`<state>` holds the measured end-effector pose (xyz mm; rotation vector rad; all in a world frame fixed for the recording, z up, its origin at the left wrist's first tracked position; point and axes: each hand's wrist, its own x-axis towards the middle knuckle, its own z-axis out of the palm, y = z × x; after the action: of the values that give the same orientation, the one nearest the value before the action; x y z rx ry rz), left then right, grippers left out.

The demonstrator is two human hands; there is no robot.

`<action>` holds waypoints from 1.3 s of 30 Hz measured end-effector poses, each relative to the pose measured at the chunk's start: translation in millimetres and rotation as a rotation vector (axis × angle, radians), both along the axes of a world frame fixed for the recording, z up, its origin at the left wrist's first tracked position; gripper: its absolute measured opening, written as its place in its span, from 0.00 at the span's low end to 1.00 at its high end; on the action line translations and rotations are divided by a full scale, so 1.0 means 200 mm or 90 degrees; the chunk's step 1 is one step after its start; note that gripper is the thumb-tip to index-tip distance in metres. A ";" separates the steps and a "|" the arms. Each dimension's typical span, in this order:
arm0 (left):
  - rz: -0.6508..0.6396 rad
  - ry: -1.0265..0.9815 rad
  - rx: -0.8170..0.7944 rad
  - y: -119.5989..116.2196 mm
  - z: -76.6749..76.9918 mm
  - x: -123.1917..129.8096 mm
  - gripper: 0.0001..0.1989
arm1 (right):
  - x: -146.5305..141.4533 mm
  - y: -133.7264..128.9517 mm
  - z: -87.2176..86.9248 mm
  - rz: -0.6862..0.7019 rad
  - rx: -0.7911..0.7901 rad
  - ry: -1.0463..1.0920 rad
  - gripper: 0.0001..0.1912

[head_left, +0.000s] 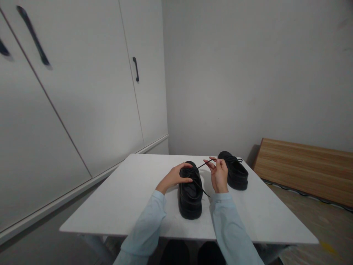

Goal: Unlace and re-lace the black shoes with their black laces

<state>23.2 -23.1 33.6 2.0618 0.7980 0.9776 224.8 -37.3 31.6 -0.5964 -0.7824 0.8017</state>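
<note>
A black lace-up shoe (191,198) stands on the white table in front of me, its toe pointing away and its opening toward me. My left hand (175,176) grips its upper from the left side, thumb and fingers around the lacing. With thumb and fingers pinched, my right hand (218,173) holds one end of a black shoelace (204,163), stretched up and right from the shoe. Another lace end hangs loose down the shoe's right side onto the table. The matching black shoe (237,176), its lace tied in a bow, stands just beyond my right hand.
The white table (132,198) has its far edge near a grey wall. White cabinets (91,92) with dark handles run along the left. A wood-grain panel (303,169) leans by the wall on the right, with a dark cable along its lower edge.
</note>
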 end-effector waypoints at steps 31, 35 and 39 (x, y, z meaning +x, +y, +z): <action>-0.001 0.009 0.066 -0.04 0.03 0.03 0.12 | 0.04 -0.05 0.04 0.064 -0.087 -0.293 0.14; 0.021 0.002 0.079 -0.05 0.02 0.05 0.12 | 0.04 -0.06 0.05 0.069 -0.111 -0.395 0.11; 0.030 0.008 0.082 -0.05 0.02 0.07 0.10 | 0.03 -0.05 0.05 0.043 -0.114 -0.487 0.09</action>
<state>36.4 -32.4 36.7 2.1694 0.8125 1.0677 231.1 -47.6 41.3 -1.0671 -1.4405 0.7052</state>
